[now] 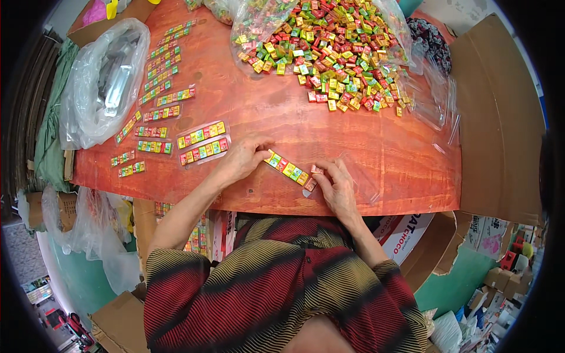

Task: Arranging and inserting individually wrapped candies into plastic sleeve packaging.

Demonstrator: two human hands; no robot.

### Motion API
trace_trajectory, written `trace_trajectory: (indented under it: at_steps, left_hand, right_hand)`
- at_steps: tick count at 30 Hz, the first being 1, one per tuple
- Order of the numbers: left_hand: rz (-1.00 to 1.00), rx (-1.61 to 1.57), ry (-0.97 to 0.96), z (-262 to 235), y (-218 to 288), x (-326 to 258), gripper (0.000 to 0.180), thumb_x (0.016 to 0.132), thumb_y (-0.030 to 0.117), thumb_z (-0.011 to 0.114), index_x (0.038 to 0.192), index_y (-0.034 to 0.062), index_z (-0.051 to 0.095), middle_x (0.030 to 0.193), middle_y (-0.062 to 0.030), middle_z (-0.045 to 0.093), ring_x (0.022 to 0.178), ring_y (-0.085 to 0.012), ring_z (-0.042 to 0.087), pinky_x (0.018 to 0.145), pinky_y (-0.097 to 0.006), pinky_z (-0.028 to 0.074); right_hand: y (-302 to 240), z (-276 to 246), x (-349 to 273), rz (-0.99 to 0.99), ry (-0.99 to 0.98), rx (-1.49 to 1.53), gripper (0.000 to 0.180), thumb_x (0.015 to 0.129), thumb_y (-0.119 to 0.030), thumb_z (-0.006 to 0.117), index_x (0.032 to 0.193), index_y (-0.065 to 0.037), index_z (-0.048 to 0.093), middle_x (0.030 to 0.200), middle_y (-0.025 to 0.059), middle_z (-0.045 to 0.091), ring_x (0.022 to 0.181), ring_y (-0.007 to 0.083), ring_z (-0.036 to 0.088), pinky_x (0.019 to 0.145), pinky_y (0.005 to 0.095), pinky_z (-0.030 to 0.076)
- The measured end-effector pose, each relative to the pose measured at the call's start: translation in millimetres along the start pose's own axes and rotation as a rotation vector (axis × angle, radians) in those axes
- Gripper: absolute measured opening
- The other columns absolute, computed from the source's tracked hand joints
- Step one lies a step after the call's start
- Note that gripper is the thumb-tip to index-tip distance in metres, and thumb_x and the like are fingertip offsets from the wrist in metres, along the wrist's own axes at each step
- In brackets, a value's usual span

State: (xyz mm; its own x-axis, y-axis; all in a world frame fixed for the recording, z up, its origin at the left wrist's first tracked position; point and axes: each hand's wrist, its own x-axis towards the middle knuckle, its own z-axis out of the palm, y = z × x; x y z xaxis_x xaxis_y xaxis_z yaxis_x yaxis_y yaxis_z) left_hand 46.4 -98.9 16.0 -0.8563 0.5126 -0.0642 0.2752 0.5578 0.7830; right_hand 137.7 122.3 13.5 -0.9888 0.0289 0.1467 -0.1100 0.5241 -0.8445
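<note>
A row of small red, yellow and green boxes (288, 169) lies slantwise near the table's front edge. My left hand (246, 157) pinches the row's upper left end between thumb and fingers. At the lower right end, my right hand (337, 187) is closed on a small red box (317, 169), just beside the row. Next to that hand lies a clear plastic tray (366, 181). Left of my left hand, two filled rows in clear trays (203, 143) lie side by side.
A big heap of loose small boxes (335, 53) spills from a clear bag at the back. Several filled strips (156, 131) lie at the left, near a bag of clear trays (112, 88). More clear trays (435, 106) lie at the right, beside a tall cardboard panel (500, 117).
</note>
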Motion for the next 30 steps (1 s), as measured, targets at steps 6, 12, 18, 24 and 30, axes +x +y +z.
trace_trajectory:
  at_steps: [6,12,18,24,30]
  left_hand:
    - [-0.066,0.117,0.016,6,7,3,0.031,0.071,0.009,0.067,0.100,-0.0008,0.059,0.087,-0.0134,0.058,0.081,-0.0245,0.058,0.070,-0.033,0.046]
    - [0.431,0.577,0.153,24,28,-4,0.053,0.061,0.023,0.072,0.108,0.0068,0.054,0.113,-0.0129,0.048,0.107,-0.0328,0.043,0.084,-0.045,0.039]
    - [0.350,0.619,0.026,48,23,-25,0.059,0.066,0.033,0.069,0.115,0.0050,0.051,0.121,-0.0168,0.045,0.116,-0.0351,0.040,0.096,-0.049,0.030]
    - [0.073,0.651,0.184,32,10,-49,0.058,0.071,0.026,0.067,0.120,0.0022,0.046,0.126,-0.0194,0.042,0.121,-0.0369,0.035,0.099,-0.051,0.025]
    - [0.198,0.621,0.220,48,49,-28,0.053,0.074,0.025,0.063,0.119,0.0008,0.046,0.126,-0.0194,0.042,0.122,-0.0376,0.034,0.098,-0.051,0.027]
  right_hand:
    - [6,5,-2,-0.036,0.022,0.017,0.020,0.077,-0.003,0.062,0.097,-0.001,0.060,0.084,0.0109,0.053,0.072,0.0207,0.055,0.063,0.0296,0.045]
    - [9,10,-3,-0.044,0.136,0.087,0.020,0.077,-0.002,0.061,0.097,-0.001,0.059,0.086,0.0122,0.054,0.076,0.0216,0.056,0.066,0.0293,0.045]
    - [4,7,7,-0.088,0.145,0.053,0.024,0.075,-0.001,0.064,0.098,-0.002,0.059,0.089,0.0125,0.054,0.081,0.0246,0.056,0.069,0.0299,0.045]
    - [35,-43,35,-0.029,0.175,-0.119,0.025,0.076,-0.002,0.061,0.101,-0.001,0.056,0.097,0.0150,0.055,0.083,0.0299,0.056,0.070,0.0330,0.046]
    - [37,-57,38,-0.113,0.215,-0.404,0.037,0.076,-0.006,0.059,0.112,-0.002,0.050,0.109,0.0169,0.051,0.102,0.0339,0.049,0.086,0.0420,0.040]
